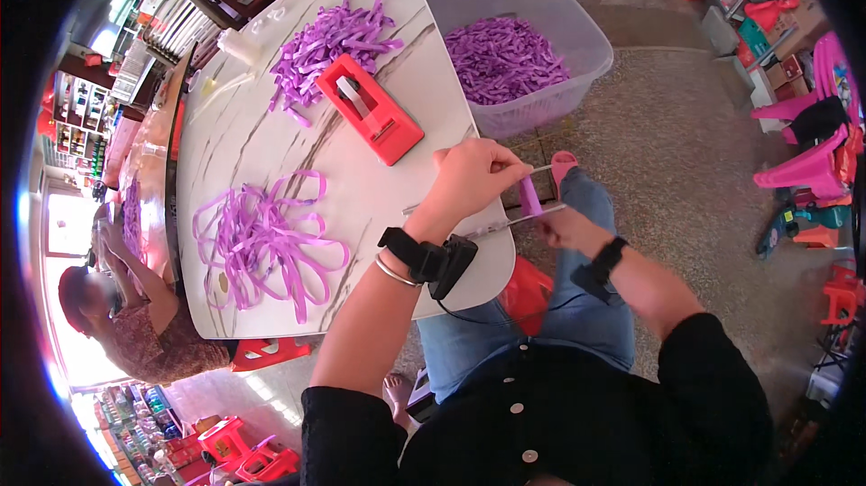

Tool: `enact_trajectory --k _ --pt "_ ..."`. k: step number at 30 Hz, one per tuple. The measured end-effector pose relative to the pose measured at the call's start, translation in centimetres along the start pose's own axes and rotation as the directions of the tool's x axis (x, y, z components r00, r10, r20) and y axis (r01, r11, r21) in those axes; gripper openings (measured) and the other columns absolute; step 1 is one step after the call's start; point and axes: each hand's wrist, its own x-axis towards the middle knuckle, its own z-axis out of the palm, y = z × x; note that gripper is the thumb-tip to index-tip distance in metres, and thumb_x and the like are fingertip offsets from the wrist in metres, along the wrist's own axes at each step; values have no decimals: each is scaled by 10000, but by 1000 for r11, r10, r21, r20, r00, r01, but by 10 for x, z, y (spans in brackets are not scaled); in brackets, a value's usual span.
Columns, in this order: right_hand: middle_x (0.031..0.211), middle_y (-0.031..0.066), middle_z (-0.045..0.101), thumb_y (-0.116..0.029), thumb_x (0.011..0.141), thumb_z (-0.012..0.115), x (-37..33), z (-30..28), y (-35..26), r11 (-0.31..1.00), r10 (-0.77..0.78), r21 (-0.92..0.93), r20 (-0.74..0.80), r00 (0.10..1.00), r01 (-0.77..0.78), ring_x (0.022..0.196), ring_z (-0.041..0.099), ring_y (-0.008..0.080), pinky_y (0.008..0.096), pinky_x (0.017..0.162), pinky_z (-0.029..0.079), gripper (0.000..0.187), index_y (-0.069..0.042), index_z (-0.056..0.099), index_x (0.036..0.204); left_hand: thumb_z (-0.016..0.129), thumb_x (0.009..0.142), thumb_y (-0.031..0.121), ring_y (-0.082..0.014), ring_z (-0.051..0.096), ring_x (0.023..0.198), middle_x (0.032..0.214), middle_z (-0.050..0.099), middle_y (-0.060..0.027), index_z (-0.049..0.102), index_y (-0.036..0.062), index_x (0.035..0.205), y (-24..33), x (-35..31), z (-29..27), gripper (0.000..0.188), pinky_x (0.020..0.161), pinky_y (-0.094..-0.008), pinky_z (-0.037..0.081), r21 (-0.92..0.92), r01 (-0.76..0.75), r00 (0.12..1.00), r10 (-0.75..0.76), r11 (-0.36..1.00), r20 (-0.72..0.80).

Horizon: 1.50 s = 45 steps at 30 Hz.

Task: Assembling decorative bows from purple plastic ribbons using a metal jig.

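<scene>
A flat purple ribbon (529,197) is stretched across two thin metal rods that jut past the right edge of the table. My left hand (474,181) is closed in a pinch at the ribbon's upper end, beside the farther rod (542,168). Below the nearer rod (552,210), my right hand (570,227) has its fingers curled close to the ribbon's lower end; what lies between them is hidden. On the table sits a loose heap of purple ribbon loops (262,243). Farther back lies a pile of short, folded purple ribbons (329,44), next to a red tape dispenser (374,112).
A clear plastic bin (577,80) holding many folded purple ribbons stands right of the white marbled table (433,62). Another person (149,315) sits at the far left by more purple ribbon. Pink chairs (803,157) and red stools (843,292) stand at the right.
</scene>
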Motion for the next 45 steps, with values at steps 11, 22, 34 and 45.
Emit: enact_trajectory --k 11,22,34,45 --pt "569 -43 424 -224 890 446 -157 82 -78 989 144 52 -55 988 -141 524 365 38 179 479 281 280 -9 602 978 626 710 353 -127 556 610 634 603 3 670 110 743 1 1 0 249 672 -287 381 140 47 999 -50 989 21" --pt "568 -39 438 -155 872 437 -194 95 -134 990 16 -139 -115 993 -32 552 406 37 186 528 324 255 20 614 930 624 685 363 -182 541 587 593 587 -9 675 156 704 -4 3 3 214 641 -372 256 132 18 1000 -18 991 1" --pt "631 -26 528 -162 863 496 -175 105 -153 967 -26 -250 50 998 38 590 453 38 190 527 367 212 -10 632 921 603 712 366 -139 537 599 596 592 5 679 153 736 -5 1 4 228 716 -362 313 162 40 999 -43 986 14" --pt "607 -31 519 -149 852 490 -174 94 -102 993 42 -109 -76 996 -50 585 456 34 183 569 363 226 15 632 917 618 698 361 -178 559 598 578 589 -4 684 179 717 -2 4 2 195 673 -378 274 171 56 998 -62 984 29"
